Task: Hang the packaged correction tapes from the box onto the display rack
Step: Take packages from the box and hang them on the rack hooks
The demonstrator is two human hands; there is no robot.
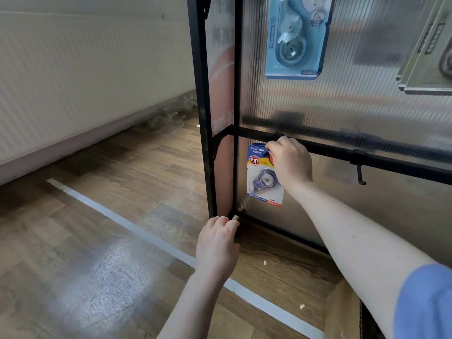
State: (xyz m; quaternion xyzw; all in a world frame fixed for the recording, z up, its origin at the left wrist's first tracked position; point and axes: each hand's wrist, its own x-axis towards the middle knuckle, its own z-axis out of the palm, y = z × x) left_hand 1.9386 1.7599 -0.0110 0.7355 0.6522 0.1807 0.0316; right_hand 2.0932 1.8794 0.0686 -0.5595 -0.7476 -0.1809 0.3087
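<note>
A blue sleeve (425, 302) sits closest, on the right arm. The right hand's (289, 162) fingers pinch the top of a packaged correction tape (263, 177), right under the black bar (330, 149) of the display rack (203, 106). The left hand (217, 243) curls its fingers around the rack's bottom corner. A cardboard box (342, 311) stands low, by the wood floor (97, 228).
</note>
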